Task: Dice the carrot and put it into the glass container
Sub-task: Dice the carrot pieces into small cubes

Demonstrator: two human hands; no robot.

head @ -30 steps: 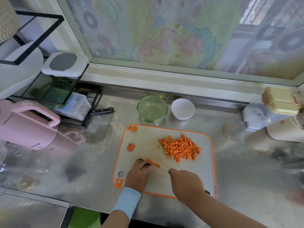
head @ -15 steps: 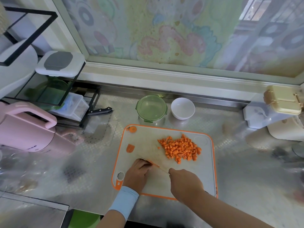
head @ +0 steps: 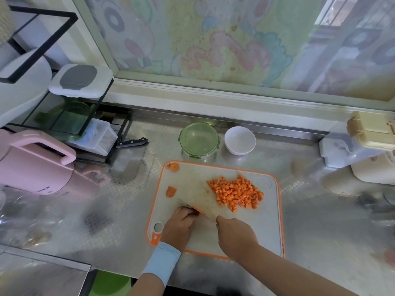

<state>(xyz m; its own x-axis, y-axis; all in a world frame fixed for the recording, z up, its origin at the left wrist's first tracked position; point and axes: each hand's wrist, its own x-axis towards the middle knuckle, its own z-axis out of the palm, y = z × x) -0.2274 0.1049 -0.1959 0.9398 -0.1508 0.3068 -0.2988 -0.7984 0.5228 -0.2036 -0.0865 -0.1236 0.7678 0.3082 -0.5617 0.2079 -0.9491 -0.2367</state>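
At the near side of the orange-rimmed cutting board (head: pixel 277 221), the left hand (head: pixel 179 224) curls its fingers down over a thin carrot strip (head: pixel 198 210), pinning it to the board. The right hand (head: pixel 236 235) is wrapped around the knife (head: pixel 208 215), with the blade across the strip just beside the left fingertips. A heap of diced carrot (head: pixel 237 194) sits on the board's far right part. Beyond the board stands the glass container (head: pixel 199 138), green lid on, with a white bowl (head: pixel 240 140) just to its right.
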